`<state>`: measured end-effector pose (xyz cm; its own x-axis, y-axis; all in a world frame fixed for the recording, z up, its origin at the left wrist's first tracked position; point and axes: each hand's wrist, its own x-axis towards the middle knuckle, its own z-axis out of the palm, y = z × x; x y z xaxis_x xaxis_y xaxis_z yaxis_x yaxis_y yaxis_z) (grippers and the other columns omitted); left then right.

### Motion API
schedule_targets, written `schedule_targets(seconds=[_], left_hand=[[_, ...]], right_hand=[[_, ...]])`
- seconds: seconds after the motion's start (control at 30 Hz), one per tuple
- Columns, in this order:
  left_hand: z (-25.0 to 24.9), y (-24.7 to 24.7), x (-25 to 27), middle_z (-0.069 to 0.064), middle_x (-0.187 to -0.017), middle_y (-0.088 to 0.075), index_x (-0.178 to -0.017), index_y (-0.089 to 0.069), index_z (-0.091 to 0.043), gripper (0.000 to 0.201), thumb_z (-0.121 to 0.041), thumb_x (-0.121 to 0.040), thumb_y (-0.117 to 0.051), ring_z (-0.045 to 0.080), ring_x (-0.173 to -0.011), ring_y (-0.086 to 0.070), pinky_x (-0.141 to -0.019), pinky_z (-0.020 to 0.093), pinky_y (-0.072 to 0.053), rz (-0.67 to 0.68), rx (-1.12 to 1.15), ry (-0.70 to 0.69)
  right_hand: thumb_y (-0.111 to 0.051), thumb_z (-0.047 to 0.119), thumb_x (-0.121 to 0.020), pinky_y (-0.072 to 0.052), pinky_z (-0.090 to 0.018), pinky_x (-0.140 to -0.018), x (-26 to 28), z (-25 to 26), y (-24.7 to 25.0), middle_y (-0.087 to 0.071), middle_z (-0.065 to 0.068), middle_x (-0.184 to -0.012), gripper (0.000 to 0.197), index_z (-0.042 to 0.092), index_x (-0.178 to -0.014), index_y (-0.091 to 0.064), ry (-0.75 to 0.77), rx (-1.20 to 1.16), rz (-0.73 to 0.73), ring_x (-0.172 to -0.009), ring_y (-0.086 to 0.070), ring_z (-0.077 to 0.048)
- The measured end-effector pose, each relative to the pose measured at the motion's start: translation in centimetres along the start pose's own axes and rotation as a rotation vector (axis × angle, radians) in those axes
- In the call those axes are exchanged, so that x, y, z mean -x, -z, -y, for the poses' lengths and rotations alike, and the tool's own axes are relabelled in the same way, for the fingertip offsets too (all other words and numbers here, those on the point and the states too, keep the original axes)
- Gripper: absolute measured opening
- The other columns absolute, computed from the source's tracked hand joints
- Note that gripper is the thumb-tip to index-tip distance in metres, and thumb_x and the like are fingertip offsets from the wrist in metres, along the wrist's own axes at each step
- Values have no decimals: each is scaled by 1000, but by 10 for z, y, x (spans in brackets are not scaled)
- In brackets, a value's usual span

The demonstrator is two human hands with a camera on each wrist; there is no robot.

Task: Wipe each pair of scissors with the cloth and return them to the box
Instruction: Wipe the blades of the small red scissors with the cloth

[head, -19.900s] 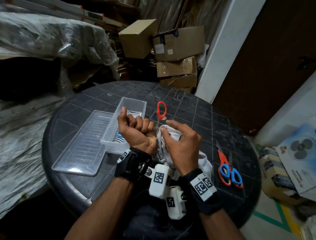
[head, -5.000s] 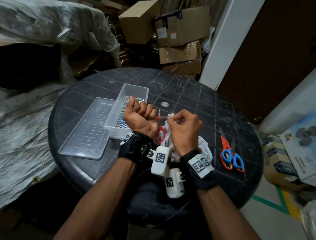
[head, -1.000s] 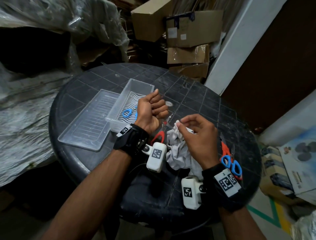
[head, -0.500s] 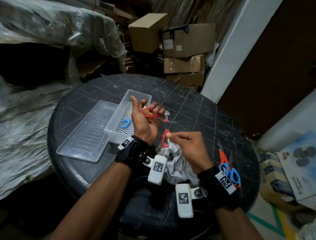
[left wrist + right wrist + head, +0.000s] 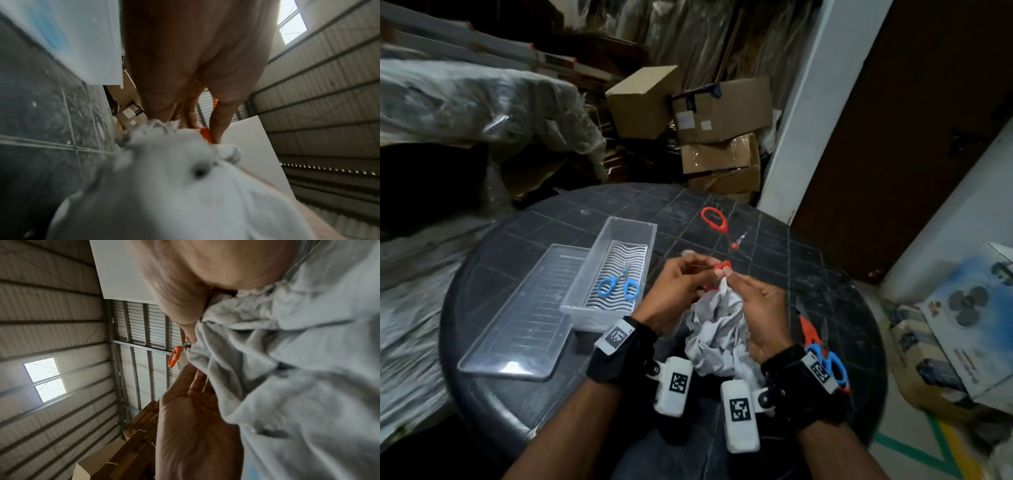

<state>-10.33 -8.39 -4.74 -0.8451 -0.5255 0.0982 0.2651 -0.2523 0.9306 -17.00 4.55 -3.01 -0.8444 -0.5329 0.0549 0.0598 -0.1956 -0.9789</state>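
Note:
Over the middle of the table my left hand (image 5: 705,274) pinches the near handle of the red scissors (image 5: 714,219), which are spread wide with the other loop pointing away. My right hand (image 5: 729,277) pinches a bunch of the grey-white cloth (image 5: 715,329) against that near handle. In the left wrist view a bit of the red scissors (image 5: 205,134) shows between my fingers above the cloth (image 5: 174,186). The right wrist view shows the cloth (image 5: 287,369) and one loop of the red scissors (image 5: 174,357). Blue scissors (image 5: 618,286) lie in the clear box (image 5: 650,240).
The box's clear lid (image 5: 524,318) lies flat to the left of it. Orange-and-blue scissors (image 5: 822,353) lie on the round black table (image 5: 774,240) by my right wrist. Cardboard boxes (image 5: 719,113) are stacked behind the table, and printed cartons (image 5: 962,325) sit on the floor to the right.
My hands have come together. The red scissors now stand spread with one loop pointing away, and my right hand has brought the cloth up onto the near handle.

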Motion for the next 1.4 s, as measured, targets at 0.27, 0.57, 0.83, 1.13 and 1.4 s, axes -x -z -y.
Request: schedule_targets(seconds=[0.27, 0.57, 0.83, 1.13, 1.4], left_hand=[[-6, -2, 5, 19, -103, -75, -109, -71, 2, 19, -5, -92, -71, 21, -87, -72, -76, 28, -56, -49, 94, -161], [-13, -11, 6, 1, -82, -63, -99, -68, -10, 20, -25, -99, -55, 16, -82, -63, -79, 28, -50, -210, 808, -196], [-14, -1, 9, 10, -94, -68, -105, -70, -3, 23, -17, -93, -56, 28, -97, -65, -98, 38, -46, -86, 935, -236], [-17, -4, 7, 5, -83, -61, -109, -63, -7, 24, 1, -98, -43, 25, -102, -71, -96, 37, -55, -162, 789, -283], [-26, 15, 6, 2, -62, -35, -81, -47, -12, 17, 1, -74, -38, 18, -58, -41, -59, 29, -46, -261, 984, -440]], right_hand=[[-76, 15, -92, -60, -46, -93, 1, 3, -2, -78, -20, -101, 20, 2, -107, -80, 3, -69, 55, -100, -75, -37], [-82, 10, -84, -61, -48, -91, 9, -4, -39, -76, -26, -100, 21, -4, -99, -79, -123, -201, 97, -90, -72, -35], [-83, 9, -77, -62, -41, -81, 10, -1, -53, -76, -26, -100, 20, -2, -93, -79, -196, -351, 141, -87, -74, -32], [-82, 14, -84, -61, -39, -78, 7, -6, -42, -75, -27, -101, 27, -6, -100, -75, -215, -305, 159, -89, -73, -33], [-79, 13, -86, -63, -42, -75, 11, -2, -13, -73, -31, -100, 27, -10, -101, -75, -193, -104, 179, -82, -71, -35]])
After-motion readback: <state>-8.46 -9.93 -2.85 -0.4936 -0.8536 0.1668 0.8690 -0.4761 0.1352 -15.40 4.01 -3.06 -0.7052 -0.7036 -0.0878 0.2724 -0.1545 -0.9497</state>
